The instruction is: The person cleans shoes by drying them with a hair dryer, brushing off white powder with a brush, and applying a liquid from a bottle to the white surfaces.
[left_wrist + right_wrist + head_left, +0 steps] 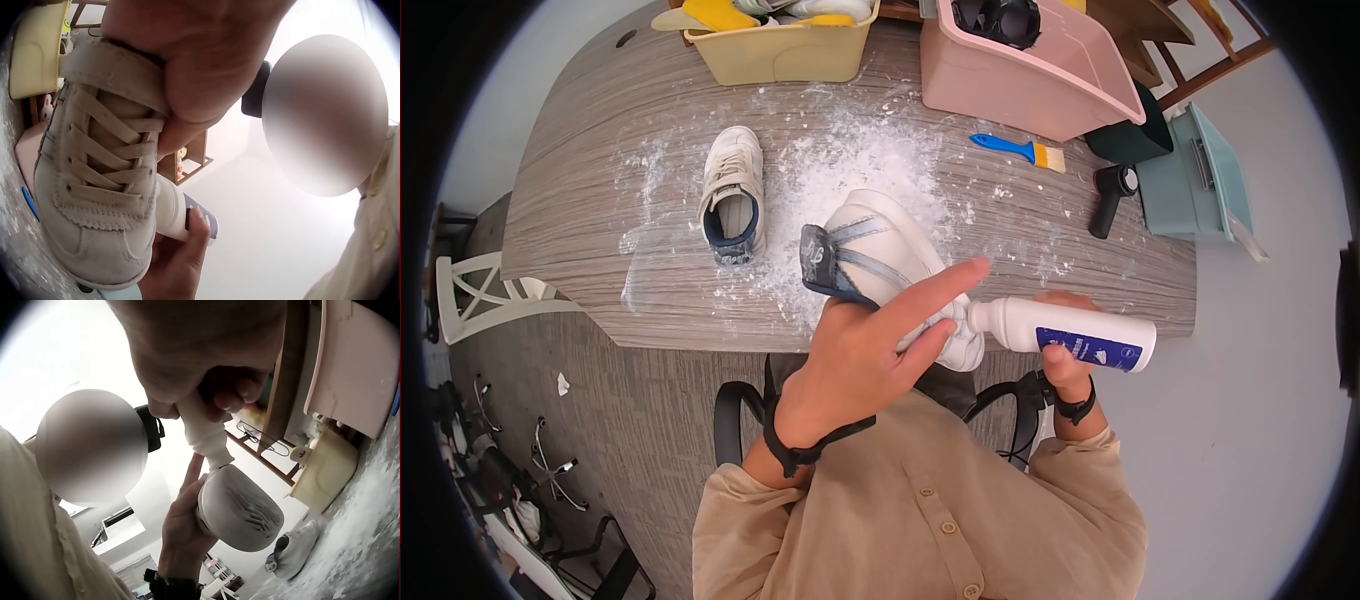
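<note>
While the white shoe (pixel 890 250) is being gripped near its collar by the left hand (pixel 855 350) at mid-frame of the head view, index finger extended, the white bottle (pixel 1068 332) is being grasped by the right hand (pixel 1072 378) at centre right. The shoe is being held aslant, heel at left, toe at lower right; the bottle is being kept nearly level, its nozzle being pointed left at the toe, apparently touching. The left hand is being kept nearer the shoe.

Tan button-front shirt (pixel 880 520), pair of black wristbands (pixel 793 457)
</note>
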A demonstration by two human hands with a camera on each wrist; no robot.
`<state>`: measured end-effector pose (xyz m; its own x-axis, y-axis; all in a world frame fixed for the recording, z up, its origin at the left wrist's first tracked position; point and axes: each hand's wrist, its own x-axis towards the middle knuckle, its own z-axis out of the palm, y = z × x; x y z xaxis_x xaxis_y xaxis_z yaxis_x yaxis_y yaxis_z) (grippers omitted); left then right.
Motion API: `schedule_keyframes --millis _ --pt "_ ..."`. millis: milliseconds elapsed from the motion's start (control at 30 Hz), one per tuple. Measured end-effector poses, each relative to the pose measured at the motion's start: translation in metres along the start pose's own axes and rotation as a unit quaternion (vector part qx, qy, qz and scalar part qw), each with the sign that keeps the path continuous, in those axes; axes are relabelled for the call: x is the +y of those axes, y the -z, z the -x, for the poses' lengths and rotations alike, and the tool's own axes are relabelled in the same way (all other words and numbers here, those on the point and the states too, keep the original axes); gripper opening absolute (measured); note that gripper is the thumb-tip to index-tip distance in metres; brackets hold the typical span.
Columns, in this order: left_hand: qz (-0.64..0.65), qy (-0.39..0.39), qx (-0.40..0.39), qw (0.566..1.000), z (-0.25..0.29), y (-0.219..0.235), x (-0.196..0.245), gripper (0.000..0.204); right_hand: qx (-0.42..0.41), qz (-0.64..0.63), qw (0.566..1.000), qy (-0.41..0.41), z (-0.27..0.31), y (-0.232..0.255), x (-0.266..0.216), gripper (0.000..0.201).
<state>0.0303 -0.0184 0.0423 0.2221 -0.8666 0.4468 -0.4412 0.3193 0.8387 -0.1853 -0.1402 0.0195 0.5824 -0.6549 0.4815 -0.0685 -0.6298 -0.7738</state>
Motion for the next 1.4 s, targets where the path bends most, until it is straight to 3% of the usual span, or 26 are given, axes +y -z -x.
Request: schedule_keyframes --millis 433,733,933,1000,1033,1067,1167,1200,1333,1400 --pt "0.000 -0.009 -0.038 0.999 0.002 -0.003 -0.002 0.045 -0.019 0.062 0.998 0.027 -0.001 -0.002 -0.005 0.044" --pt "0.002 -0.028 -0.035 0.999 -0.002 -0.001 -0.002 0.044 -0.029 -0.030 0.999 -0.026 -0.003 -0.005 -0.007 0.044" --pt "0.024 -0.005 -0.017 1.000 -0.002 -0.005 -0.010 0.051 -0.054 -0.023 0.998 -0.029 0.000 -0.004 0.001 0.048" --pt "0.073 0.097 -0.045 0.992 -0.001 -0.002 -0.010 0.054 0.010 -0.069 0.995 -0.067 0.003 -0.010 0.004 0.041" --pt "0.097 0.147 -0.058 0.983 -0.001 0.000 -0.010 0.055 0.058 -0.100 0.989 -0.091 0.006 -0.014 0.007 0.036" --pt "0.090 0.140 -0.046 0.985 0.000 -0.001 -0.012 0.056 0.078 -0.172 0.970 -0.151 0.004 -0.013 0.013 0.036" --pt "0.060 0.129 -0.009 0.990 0.004 -0.007 -0.027 0.057 0.168 -0.398 0.856 -0.284 -0.011 -0.013 0.020 0.039" --pt "0.042 0.131 0.001 0.990 0.005 -0.009 -0.030 0.058 0.100 -0.425 0.854 -0.281 -0.017 -0.007 0.024 0.045" --pt "-0.024 0.153 0.049 0.987 0.005 -0.014 -0.035 0.059 0.059 -0.424 0.845 -0.321 -0.026 -0.006 0.024 0.056" --pt "-0.047 0.159 0.050 0.985 0.004 -0.012 -0.037 0.060 0.044 -0.427 0.845 -0.319 -0.023 -0.006 0.029 0.047"
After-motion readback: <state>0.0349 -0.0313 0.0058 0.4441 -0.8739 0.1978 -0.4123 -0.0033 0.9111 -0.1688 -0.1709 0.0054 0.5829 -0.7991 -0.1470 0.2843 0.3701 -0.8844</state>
